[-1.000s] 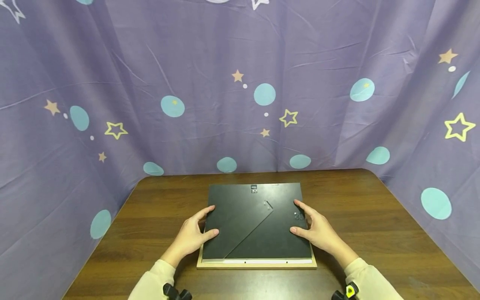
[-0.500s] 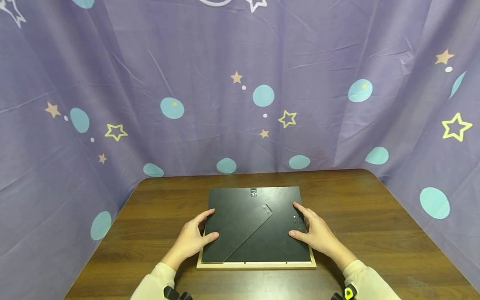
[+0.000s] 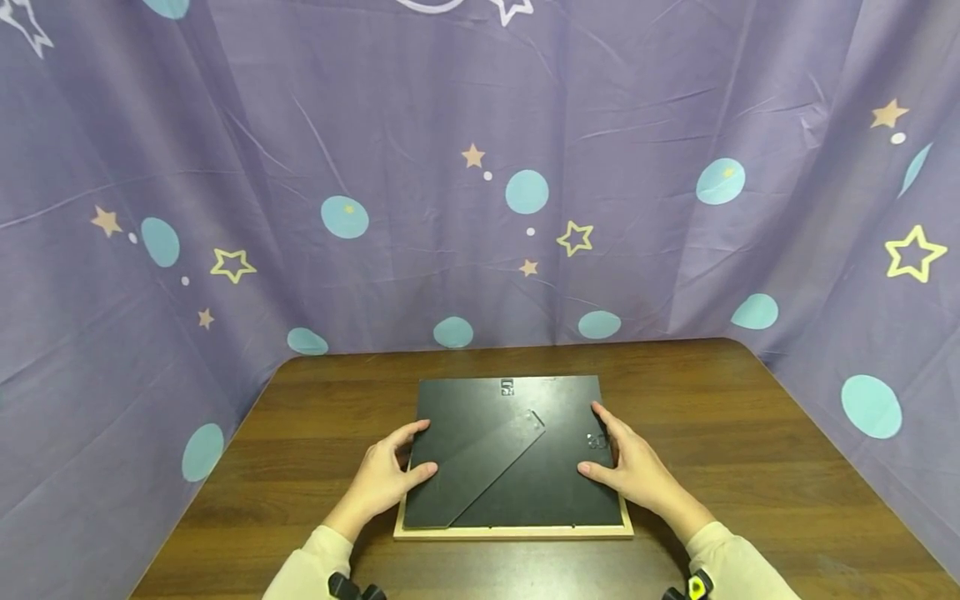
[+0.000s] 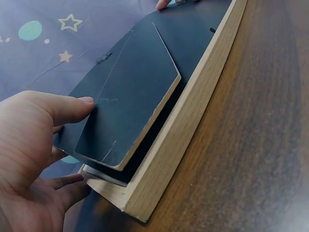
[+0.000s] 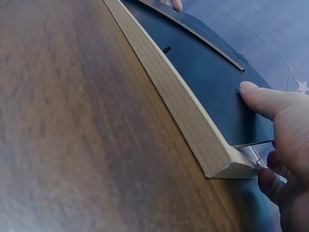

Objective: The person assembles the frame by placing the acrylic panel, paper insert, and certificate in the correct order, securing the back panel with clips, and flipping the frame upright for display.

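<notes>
A black picture frame backing board (image 3: 517,467) with a slanted easel leg (image 3: 491,471) lies over a light wooden picture frame (image 3: 517,532). Its near edge meets the frame's front rail, while gaps show beneath the board at both front corners in the wrist views. My left hand (image 3: 381,475) holds the board's left edge, thumb on top and other fingers at the side and lower down. On the opposite edge, my right hand (image 3: 637,467) grips likewise, its thumb (image 5: 258,96) on the black face. Most fingers of both hands are hidden in the head view.
The frame rests on a brown wooden table (image 3: 750,467). A purple curtain (image 3: 420,125) with stars and blue dots surrounds the table's back and sides. A metal hanger (image 3: 507,387) sits at the board's far edge, another (image 3: 596,441) near the right edge.
The board has slid toward me, covering the white strip that showed along the front rail. Both hands have come slightly nearer with it. My right index finger has shifted a little outward.
</notes>
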Tool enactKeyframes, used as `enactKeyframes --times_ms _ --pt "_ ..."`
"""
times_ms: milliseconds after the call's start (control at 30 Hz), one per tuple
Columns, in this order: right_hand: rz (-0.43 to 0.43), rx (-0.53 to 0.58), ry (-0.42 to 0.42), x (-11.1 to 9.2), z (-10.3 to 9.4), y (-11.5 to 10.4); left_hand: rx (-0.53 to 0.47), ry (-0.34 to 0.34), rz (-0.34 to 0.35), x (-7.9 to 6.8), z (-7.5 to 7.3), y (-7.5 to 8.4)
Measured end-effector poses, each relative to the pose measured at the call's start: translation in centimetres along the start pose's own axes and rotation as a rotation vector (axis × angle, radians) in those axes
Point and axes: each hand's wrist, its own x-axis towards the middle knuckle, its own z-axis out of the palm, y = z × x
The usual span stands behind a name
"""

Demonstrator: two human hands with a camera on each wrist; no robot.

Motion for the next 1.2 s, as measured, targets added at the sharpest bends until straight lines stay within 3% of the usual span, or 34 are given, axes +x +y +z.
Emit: enactKeyframes --times_ms 733,1033,1200 --pt "0.050 0.010 -0.008 0.2 0.4 0.0 0.016 -0.013 -0.030 0.0 0.1 -0.6" --pt "-0.021 0.008 -0.049 -0.1 -0.4 0.8 0.031 -0.039 -0.060 -0.2 0.2 -0.8" --pt "-0.014 -0.034 -0.064 -0.1 -0.4 1.0 0.056 -0.026 -0.049 -0.1 0.2 -0.9"
